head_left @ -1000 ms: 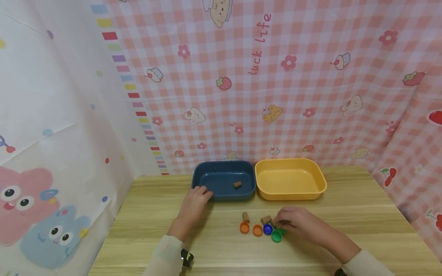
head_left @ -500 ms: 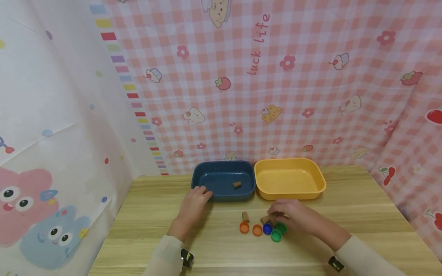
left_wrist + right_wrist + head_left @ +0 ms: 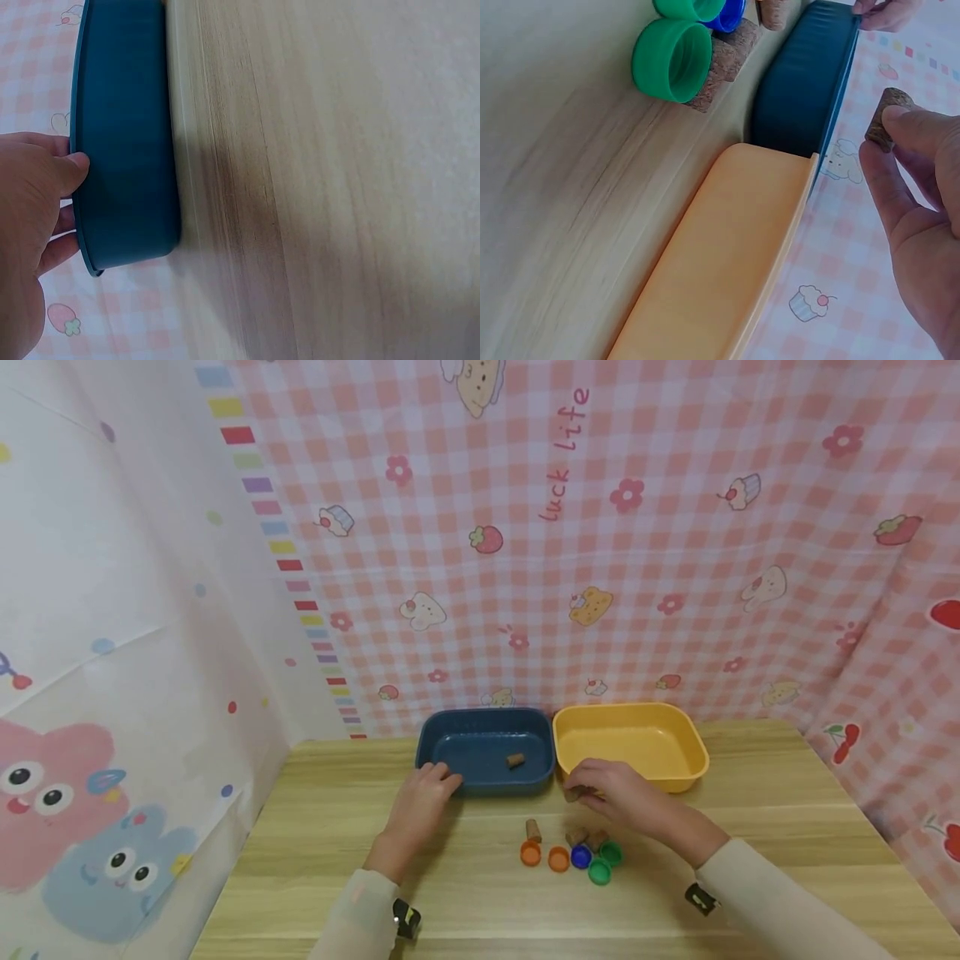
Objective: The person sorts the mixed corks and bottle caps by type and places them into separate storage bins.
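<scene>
My right hand pinches a brown cork between thumb and fingers, above the near edge of the yellow bin. My left hand grips the near left rim of the dark blue bin; in the left wrist view its thumb presses the outer side. Inside the blue bin lies another cork. On the table, one cork lies behind an orange cap. Two more corks lie behind the blue cap and green caps.
A second orange cap sits between the first one and the blue cap. Both bins stand side by side at the back of the wooden table, against a pink checked cloth. White printed cloth hangs at the left.
My right hand has moved from the corks and caps up and left toward the bins, with a cork lifted in its fingers. My left hand stays on the blue bin.
</scene>
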### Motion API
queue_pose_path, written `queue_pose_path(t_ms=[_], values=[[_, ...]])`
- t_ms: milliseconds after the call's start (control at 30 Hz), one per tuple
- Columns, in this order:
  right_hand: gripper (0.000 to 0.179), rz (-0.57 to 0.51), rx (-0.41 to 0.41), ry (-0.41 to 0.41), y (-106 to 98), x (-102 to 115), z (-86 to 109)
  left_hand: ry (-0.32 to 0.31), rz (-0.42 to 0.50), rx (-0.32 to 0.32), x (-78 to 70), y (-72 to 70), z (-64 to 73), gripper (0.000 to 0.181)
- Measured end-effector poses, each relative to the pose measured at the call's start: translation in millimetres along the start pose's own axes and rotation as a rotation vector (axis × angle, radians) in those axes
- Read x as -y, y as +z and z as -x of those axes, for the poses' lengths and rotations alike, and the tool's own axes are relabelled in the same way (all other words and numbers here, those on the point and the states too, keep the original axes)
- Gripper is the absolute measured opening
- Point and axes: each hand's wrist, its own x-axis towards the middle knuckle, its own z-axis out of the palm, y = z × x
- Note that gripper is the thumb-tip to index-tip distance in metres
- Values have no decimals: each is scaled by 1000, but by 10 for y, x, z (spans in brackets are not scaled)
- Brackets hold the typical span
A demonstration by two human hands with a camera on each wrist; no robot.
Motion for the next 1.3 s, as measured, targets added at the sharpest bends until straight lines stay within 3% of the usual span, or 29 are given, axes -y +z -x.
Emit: queue_pose_path(t_ms=[433, 800, 1300], values=[[25, -21, -10, 32, 68, -57, -285, -17, -3, 28, -2, 1, -12, 21], [22, 50, -19, 27, 91, -88, -573, -16, 1, 19, 6, 7, -9, 21], [20, 21, 70, 77, 201, -115, -881, -10, -18, 10, 15, 38, -5, 21]])
